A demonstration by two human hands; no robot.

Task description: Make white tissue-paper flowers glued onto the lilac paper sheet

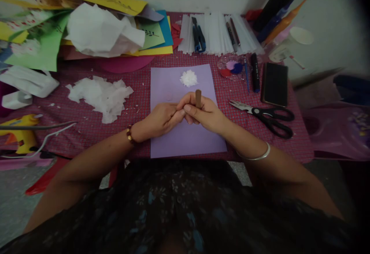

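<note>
My right hand (206, 111) is closed around a brown stick (198, 98), whose blunt end pokes up between thumb and fingers. My left hand (164, 120) meets it, thumb and fingertips pressed together against the right fingertips. What lies between the fingertips is hidden. Both hands are over a sheet of purple paper (166, 144) on the table. Just beyond them on that paper sits a white flower-like tuft of paper petals (189, 78).
White tissue pieces (101, 96) lie at left, with a yellow glue gun (23, 132) further out. Scissors (260, 114), a phone-like black object (274, 84) and a marker (254, 73) are at right. White sticks (214, 34) and a cutter (198, 36) lie behind.
</note>
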